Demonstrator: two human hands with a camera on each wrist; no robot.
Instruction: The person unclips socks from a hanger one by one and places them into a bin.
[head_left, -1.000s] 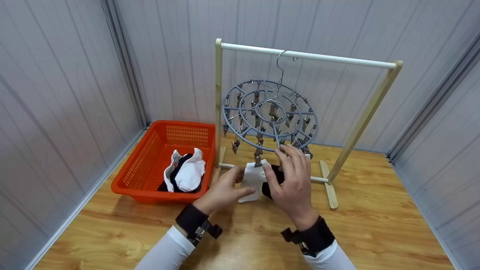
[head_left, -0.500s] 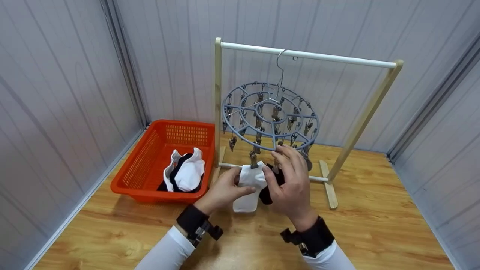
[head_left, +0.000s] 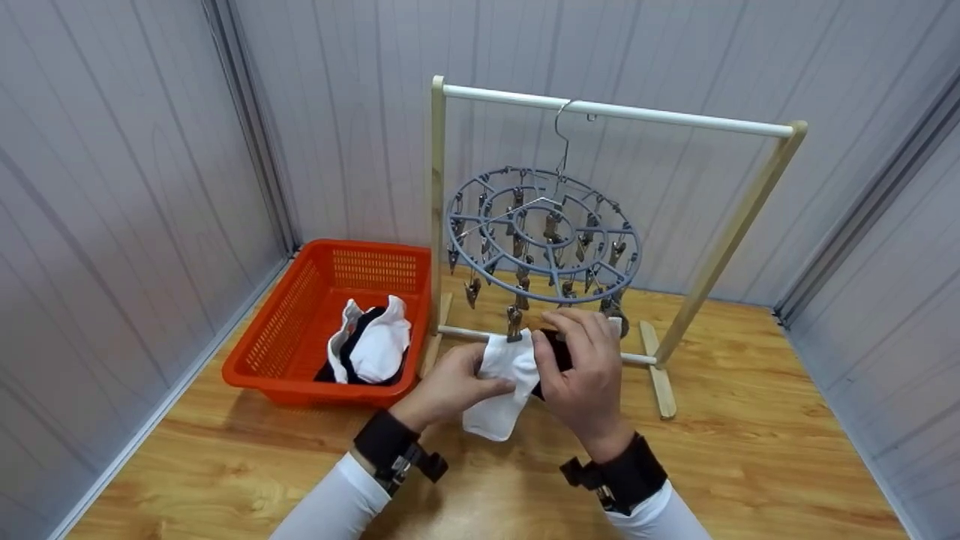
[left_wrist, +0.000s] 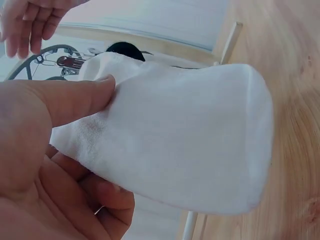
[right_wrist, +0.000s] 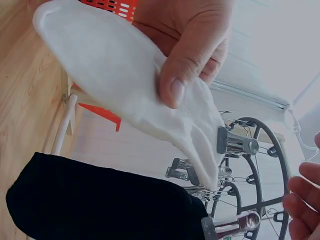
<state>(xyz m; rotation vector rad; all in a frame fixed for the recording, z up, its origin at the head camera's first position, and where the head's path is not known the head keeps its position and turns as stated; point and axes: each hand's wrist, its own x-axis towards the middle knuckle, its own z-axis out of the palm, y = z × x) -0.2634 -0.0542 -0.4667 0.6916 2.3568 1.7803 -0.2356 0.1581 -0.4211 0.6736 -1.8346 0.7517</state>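
A white sock [head_left: 489,416] hangs by its cuff from a metal clip [head_left: 514,324] at the front of a round grey clip hanger. My left hand [head_left: 450,386] pinches this sock below the cuff, thumb [left_wrist: 85,98] on the near face and fingers behind. Its toe end points down toward me. My right hand [head_left: 583,375] stands beside the cuff with fingers loosely bent; in the right wrist view its fingers [right_wrist: 302,200] show apart from sock and clip. A black sock [right_wrist: 100,197] hangs from the neighbouring clip [right_wrist: 232,226], partly covered by my right hand in the head view.
An orange basket [head_left: 322,391] at the left holds several white and black socks [head_left: 379,352]. The hanger hooks over the white rod [head_left: 675,117] of a wooden-legged rack [head_left: 712,255]. Several clips [head_left: 472,291] dangle from its rings. Panel walls enclose the wooden surface.
The white sock's toe end has come down and toward me, showing more of its length. My right fingertips have dropped from the hanger's rim to just below it. My left hand keeps its pinch.
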